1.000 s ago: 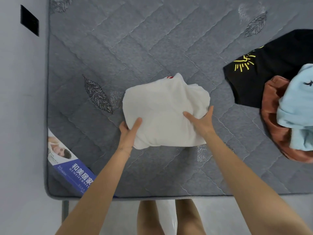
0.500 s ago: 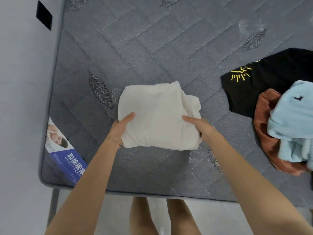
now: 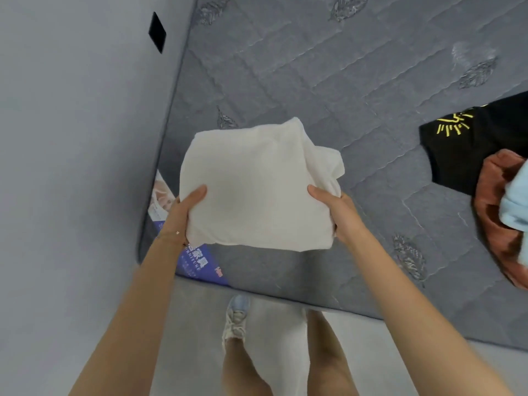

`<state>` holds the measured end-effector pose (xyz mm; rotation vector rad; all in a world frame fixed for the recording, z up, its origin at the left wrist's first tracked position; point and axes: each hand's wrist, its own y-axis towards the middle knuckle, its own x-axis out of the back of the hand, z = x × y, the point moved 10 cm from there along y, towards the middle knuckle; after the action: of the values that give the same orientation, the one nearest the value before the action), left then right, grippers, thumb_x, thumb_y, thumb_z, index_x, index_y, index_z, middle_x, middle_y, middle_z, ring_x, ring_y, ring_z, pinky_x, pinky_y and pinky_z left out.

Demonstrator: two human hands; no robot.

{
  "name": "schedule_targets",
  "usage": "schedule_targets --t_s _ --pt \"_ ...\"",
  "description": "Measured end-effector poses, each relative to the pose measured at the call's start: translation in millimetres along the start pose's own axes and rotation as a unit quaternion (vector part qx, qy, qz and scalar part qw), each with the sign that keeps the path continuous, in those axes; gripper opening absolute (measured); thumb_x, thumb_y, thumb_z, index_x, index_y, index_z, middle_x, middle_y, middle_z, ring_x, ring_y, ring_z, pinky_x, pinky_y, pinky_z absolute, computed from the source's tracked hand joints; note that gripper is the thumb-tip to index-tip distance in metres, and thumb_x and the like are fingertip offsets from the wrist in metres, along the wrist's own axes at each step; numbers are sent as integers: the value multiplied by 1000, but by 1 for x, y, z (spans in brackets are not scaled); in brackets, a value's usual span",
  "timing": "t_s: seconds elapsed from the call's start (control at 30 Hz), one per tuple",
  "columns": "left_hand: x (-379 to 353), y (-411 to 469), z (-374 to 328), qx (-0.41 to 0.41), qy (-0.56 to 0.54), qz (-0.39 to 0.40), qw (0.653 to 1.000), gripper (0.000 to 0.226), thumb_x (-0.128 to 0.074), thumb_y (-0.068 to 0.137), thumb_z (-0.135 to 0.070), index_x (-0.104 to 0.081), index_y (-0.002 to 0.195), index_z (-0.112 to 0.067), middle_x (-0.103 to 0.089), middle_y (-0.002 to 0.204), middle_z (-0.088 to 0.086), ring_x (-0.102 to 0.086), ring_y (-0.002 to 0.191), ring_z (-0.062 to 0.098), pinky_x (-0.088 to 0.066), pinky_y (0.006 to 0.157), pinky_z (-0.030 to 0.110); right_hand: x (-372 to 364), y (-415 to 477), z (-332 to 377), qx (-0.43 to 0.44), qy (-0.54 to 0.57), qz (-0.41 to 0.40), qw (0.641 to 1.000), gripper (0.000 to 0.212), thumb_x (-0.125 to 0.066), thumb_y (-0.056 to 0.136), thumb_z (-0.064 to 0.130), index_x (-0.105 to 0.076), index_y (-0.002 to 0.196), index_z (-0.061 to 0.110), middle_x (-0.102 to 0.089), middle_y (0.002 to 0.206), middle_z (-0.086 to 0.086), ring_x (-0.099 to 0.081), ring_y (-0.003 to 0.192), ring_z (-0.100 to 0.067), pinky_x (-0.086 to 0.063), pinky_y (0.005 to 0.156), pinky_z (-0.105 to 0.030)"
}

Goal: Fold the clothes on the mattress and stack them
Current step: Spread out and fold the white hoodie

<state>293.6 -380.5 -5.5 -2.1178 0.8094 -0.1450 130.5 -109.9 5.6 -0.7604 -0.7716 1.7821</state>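
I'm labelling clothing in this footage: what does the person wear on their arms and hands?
No sleeves show: left forearm and right forearm are bare to the frame's edge. The left hand and right hand wear no gloves or visible rings. A thin bracelet with a small pale bead seems to circle the left wrist.

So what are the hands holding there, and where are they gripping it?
A folded white garment. The left hand grips its near left edge, the right hand its near right edge, thumbs on top.
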Motion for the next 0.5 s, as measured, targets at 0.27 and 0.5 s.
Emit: schedule_targets --t_s 0.27,0.5 --pt "114 3 -17 -35 34 3 999 13 -68 87 -25 -80 86 -20 -76 96 2 -73 87 16 -57 66 25 -86 -30 -82 32 54 -32 998 26 -76 83 21 -67 105 12 -77 95 -2 -74 86 -17 -57 61 -26" --pt "167 28 15 -12 50 -6 999 21 -67 88 -29 -70 101 -12 -75 98 3 -72 90 16 -57 67 25 -110 -21 -139 37 45 -61 996 25 -75 84 20 -67 108 15 -75 103 -4 -73 92 -18 -59 72 -29"
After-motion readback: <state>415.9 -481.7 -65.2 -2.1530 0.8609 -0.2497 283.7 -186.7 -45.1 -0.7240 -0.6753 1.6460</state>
